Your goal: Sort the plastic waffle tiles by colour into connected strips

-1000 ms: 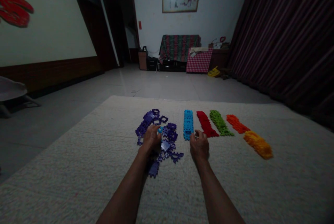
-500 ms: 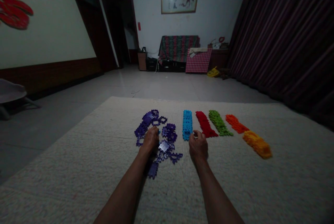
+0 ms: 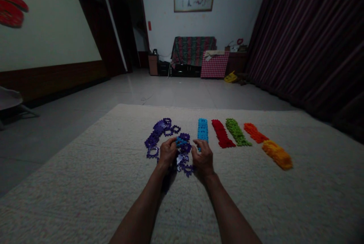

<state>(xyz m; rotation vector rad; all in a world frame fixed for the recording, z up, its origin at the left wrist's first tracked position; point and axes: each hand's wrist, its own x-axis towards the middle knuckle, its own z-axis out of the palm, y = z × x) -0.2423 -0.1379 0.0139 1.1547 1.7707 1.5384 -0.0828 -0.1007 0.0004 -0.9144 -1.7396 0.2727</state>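
A loose heap of purple plastic pieces [image 3: 159, 134] lies on a cream rug [image 3: 85, 183]. My left hand [image 3: 167, 153] rests on the heap and pinches a blue piece [image 3: 180, 141] at its fingertips. My right hand [image 3: 203, 158] is curled just right of the heap, close to the near end of a blue row of pieces [image 3: 203, 130]; what its fingers hold I cannot make out. To the right lie a red row [image 3: 222, 134], a green row [image 3: 236, 132], an orange row [image 3: 254, 133] and a yellow-orange row [image 3: 277, 155].
Grey tiled floor [image 3: 176, 92] stretches beyond the rug to a covered sofa [image 3: 193, 52] and a checked cloth [image 3: 214, 65] at the far wall. Dark curtains [image 3: 313, 39] line the right side. A grey seat [image 3: 8, 101] stands at the far left.
My right hand has moved left from the red row's near end toward the purple heap. My left hand has lifted a blue piece to its fingertips. The view has shifted slightly.
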